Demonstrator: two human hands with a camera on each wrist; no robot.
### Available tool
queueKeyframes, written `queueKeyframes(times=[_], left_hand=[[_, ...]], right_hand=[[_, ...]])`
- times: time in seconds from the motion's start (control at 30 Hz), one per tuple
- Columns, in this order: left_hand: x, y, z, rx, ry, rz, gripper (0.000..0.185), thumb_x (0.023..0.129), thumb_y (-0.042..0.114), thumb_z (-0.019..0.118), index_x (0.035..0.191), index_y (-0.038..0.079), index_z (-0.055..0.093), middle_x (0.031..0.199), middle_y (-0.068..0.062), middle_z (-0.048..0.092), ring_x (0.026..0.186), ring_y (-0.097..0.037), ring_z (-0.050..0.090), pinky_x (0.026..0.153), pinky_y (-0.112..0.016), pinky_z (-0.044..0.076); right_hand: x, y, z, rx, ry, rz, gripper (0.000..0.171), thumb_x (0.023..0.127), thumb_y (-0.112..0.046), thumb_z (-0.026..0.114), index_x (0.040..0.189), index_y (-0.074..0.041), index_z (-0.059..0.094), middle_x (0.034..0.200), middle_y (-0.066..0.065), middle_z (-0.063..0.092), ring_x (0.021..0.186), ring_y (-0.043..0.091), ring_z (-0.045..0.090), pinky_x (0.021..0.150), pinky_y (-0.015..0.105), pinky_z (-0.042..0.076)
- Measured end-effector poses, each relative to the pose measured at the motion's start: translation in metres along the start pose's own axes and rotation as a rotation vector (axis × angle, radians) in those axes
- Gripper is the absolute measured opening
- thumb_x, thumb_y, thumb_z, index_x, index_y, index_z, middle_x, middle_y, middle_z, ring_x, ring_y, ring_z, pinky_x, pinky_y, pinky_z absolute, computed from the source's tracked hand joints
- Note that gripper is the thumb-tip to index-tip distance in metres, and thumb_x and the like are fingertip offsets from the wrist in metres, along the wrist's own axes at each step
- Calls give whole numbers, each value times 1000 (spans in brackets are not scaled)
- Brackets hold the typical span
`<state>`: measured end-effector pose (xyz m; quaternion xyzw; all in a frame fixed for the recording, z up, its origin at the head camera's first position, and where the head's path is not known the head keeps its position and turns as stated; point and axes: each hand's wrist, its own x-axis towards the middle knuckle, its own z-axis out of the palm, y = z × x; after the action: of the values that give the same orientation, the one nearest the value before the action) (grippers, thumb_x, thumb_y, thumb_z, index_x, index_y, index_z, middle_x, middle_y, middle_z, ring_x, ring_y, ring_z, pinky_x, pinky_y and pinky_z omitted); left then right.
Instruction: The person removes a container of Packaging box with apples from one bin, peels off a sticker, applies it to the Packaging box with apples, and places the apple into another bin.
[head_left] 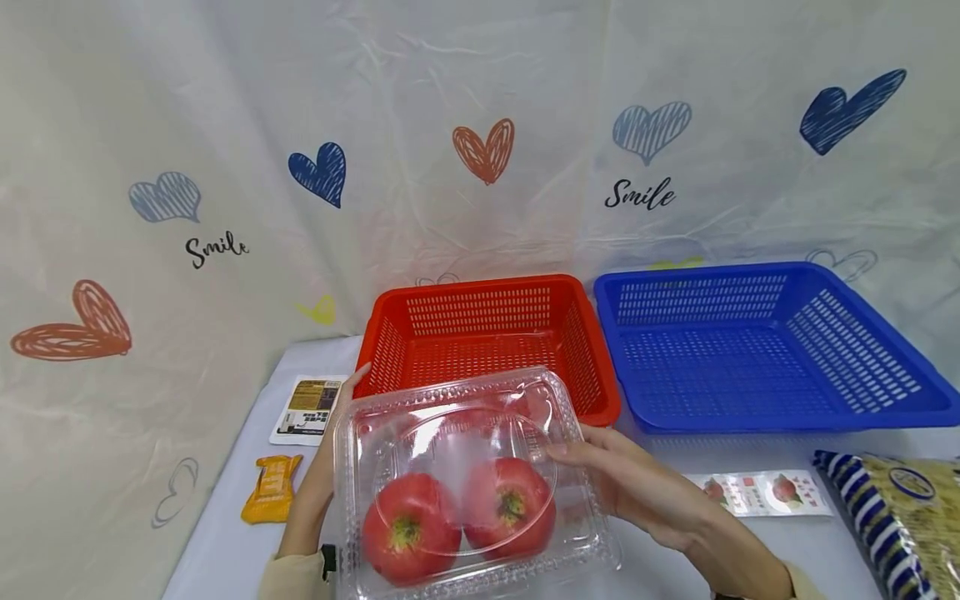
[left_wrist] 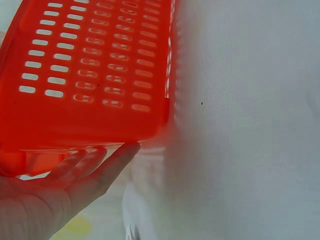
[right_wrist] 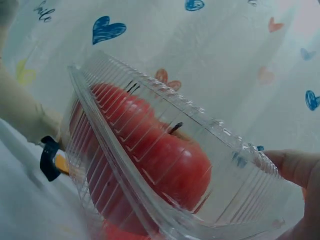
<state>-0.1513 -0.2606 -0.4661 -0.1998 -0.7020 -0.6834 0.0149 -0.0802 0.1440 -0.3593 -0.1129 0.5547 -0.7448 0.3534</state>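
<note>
While my left hand [head_left: 318, 479] and right hand [head_left: 637, 487] gripped the clear tomato box [head_left: 465, 483] above the counter's near edge, it hadn't reached the red basket [head_left: 487, 333] just behind.

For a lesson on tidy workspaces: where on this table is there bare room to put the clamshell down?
Both the red basket and blue basket have bare floors. Bare table shows at the left edge, beside the yellow packet. The right front is crowded: stickers, pasta bag.

"Smile" printed twice on backdrop cloth [head_left: 480, 100]; packet labels unreadable.
</note>
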Motion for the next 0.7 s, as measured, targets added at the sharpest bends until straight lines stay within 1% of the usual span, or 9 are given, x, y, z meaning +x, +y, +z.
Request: queueKeyframes(times=[0.03, 0.07, 0.1, 0.13, 0.27, 0.33, 0.47, 0.57, 0.7], left_hand=[[1, 1, 1, 13, 12, -26, 85, 99, 5, 67, 167, 20, 19, 162, -13, 32, 144, -37, 38, 110, -37, 48], [2, 6, 4, 31, 37, -77, 88, 97, 1, 68, 167, 20, 18, 162, -13, 32, 144, -38, 38, 108, -35, 49], [-2, 25, 14, 101, 75, -150, 94, 95, 2, 71, 167, 17, 13, 163, -18, 27, 144, -44, 35, 110, -41, 49], [-1, 32, 19, 141, 103, -194, 95, 94, 4, 73, 167, 18, 14, 163, -18, 28, 143, -43, 36, 108, -39, 50], [6, 34, 24, 261, 179, -324, 98, 91, 21, 82, 166, 24, 19, 163, -14, 32, 141, -38, 41, 111, -56, 46], [6, 35, 25, 318, 189, -339, 100, 89, 27, 84, 166, 25, 20, 163, -14, 32, 141, -37, 41, 113, -60, 44], [6, 35, 25, 365, 192, -317, 99, 88, 29, 84, 166, 22, 22, 165, -13, 29, 143, -36, 39, 117, -62, 37], [5, 34, 25, 381, 196, -308, 99, 88, 30, 85, 165, 21, 23, 167, -13, 28, 145, -35, 36, 119, -64, 32], [5, 34, 24, 395, 205, -318, 99, 88, 31, 85, 165, 22, 24, 167, -12, 27, 146, -34, 35, 120, -64, 31]], right_hand=[[-1, 4, 0, 4, 1, 9, 53, 109, -27, 50, 156, -3, 40, 142, 11, 57, 127, 31, 56, 101, 58, 53], [-3, 7, 0, 5, 2, 19, 58, 109, -27, 50, 159, -2, 34, 144, 12, 55, 128, 31, 55, 101, 59, 53], [-4, 10, -1, 3, 6, 29, 62, 109, -27, 50, 161, 0, 29, 144, 13, 55, 129, 31, 55, 102, 59, 53], [-5, 14, -1, 3, 10, 39, 65, 109, -28, 51, 161, 1, 26, 144, 13, 56, 128, 31, 56, 101, 59, 53], [-10, 28, -4, 7, 31, 77, 63, 109, -26, 52, 160, 3, 29, 140, 12, 60, 126, 29, 58, 102, 55, 54], [-11, 36, -6, 6, 49, 106, 64, 109, -27, 53, 160, 4, 29, 140, 11, 61, 126, 28, 58, 103, 53, 53], [-13, 49, -8, 39, 50, 143, 65, 110, -27, 52, 160, 6, 26, 139, 10, 62, 127, 25, 58, 106, 50, 51], [-15, 58, -10, 102, -5, 130, 60, 111, -24, 48, 158, 8, 28, 137, 13, 64, 126, 26, 60, 106, 50, 53], [-15, 68, -13, 155, -62, 110, 56, 112, -21, 44, 156, 10, 28, 133, 13, 65, 122, 26, 64, 100, 50, 56]])
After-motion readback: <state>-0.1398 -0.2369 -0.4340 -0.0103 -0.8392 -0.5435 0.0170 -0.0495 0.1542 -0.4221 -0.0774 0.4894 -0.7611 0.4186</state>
